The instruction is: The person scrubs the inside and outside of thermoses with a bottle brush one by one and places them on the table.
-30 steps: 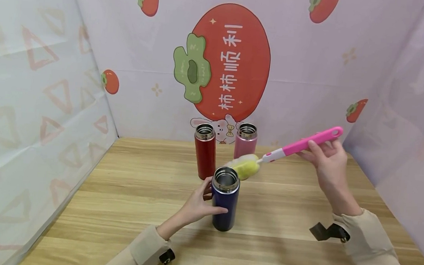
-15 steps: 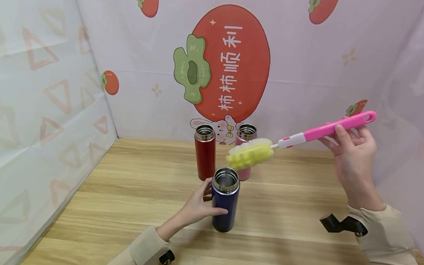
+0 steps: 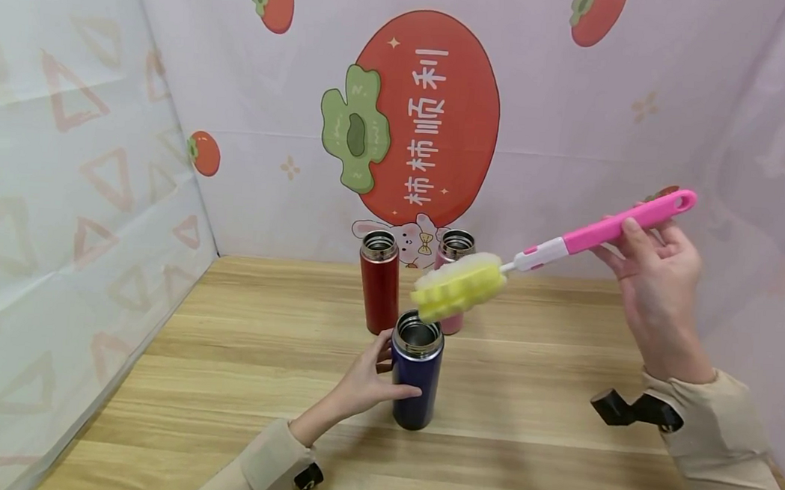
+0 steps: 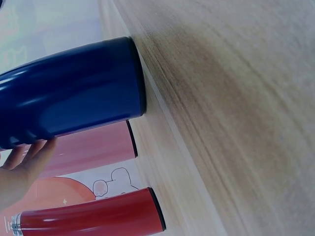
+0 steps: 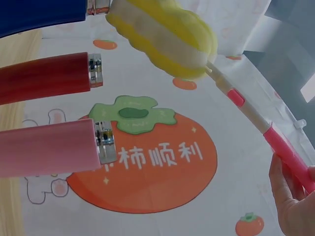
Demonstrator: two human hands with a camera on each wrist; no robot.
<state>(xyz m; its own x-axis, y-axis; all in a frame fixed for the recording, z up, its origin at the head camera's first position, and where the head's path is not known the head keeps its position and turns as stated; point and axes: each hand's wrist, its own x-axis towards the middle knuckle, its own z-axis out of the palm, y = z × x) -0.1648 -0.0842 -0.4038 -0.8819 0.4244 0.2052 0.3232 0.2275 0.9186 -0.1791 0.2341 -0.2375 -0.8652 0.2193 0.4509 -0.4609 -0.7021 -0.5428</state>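
A dark blue bottle (image 3: 416, 385) with a steel rim stands upright and uncapped on the table. My left hand (image 3: 367, 382) grips it from the left, thumb across its front and fingers behind. Held by its pink handle, a bottle brush (image 3: 460, 285) slants down to the left from my right hand (image 3: 662, 291). The brush's yellow and white sponge head has its tip right at the blue bottle's mouth; in the right wrist view the sponge (image 5: 162, 37) lies beside the steel rim (image 5: 98, 7). Whether they touch I cannot tell.
Behind the blue bottle stand an uncapped red bottle (image 3: 379, 289) and an uncapped pink bottle (image 3: 454, 324), the latter partly hidden by the sponge. A printed cloth backdrop (image 3: 548, 134) rises behind the wooden table (image 3: 236, 370), with cloth sides left and right.
The right hand has risen and moved right with the brush, lifting the sponge from behind the blue bottle's mouth, then lowered its tip toward the opening. My left hand has stayed on the bottle.
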